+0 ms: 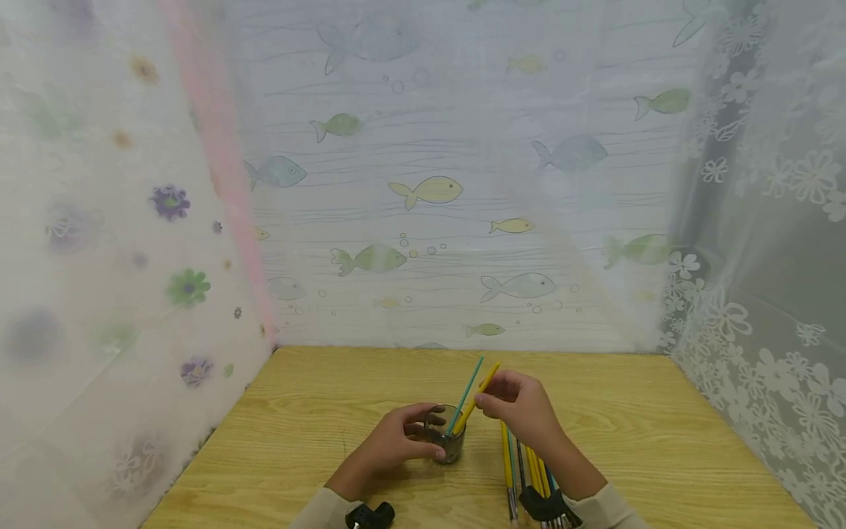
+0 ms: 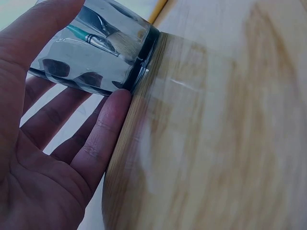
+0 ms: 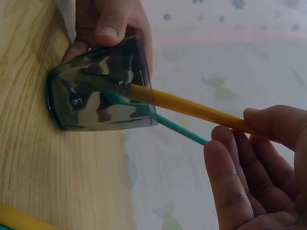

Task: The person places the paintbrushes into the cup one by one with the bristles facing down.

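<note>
A dark-tinted clear glass cup [image 1: 451,450] stands on the wooden table. My left hand [image 1: 391,442] holds it from the left, thumb on one side and fingers on the other. Between thumb and fingers, my right hand [image 1: 527,410] pinches a yellow paintbrush [image 3: 201,111], whose lower end is inside the cup. A teal paintbrush [image 1: 469,389] leans in the same cup, handle up. Through the glass, the left wrist view shows pale bristles [image 2: 123,45] near the bottom.
Several more paintbrushes [image 1: 507,466], yellow, teal and dark, lie on the table [image 1: 317,397] beneath the right forearm, bristles toward me. A fish-patterned curtain [image 1: 429,242] hangs behind the table, with flowered sheets at both sides.
</note>
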Motion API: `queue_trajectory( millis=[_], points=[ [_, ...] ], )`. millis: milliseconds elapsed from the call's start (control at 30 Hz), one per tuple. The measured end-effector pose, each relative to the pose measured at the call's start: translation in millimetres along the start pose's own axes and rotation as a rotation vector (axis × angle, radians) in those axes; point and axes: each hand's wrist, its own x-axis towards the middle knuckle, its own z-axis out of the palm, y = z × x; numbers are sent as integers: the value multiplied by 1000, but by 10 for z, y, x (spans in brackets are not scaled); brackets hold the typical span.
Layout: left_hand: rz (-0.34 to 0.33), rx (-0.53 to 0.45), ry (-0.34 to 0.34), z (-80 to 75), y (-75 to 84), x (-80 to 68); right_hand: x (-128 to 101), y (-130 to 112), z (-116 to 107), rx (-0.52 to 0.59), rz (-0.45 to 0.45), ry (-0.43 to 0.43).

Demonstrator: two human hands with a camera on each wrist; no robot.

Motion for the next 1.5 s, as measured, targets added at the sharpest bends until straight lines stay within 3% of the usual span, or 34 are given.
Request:
queue_trajectory(
  millis=[667, 1133, 1500],
  points=[
    [-2, 11, 15, -1, -5, -3, 42, 99, -100, -6, 3, -20],
    [-7, 25, 20, -13, 0, -11, 46, 59, -237, 3, 63, 48],
    [0, -6, 2, -7, -31, 4, 79, 225, -410, -76, 90, 57]
  ],
)
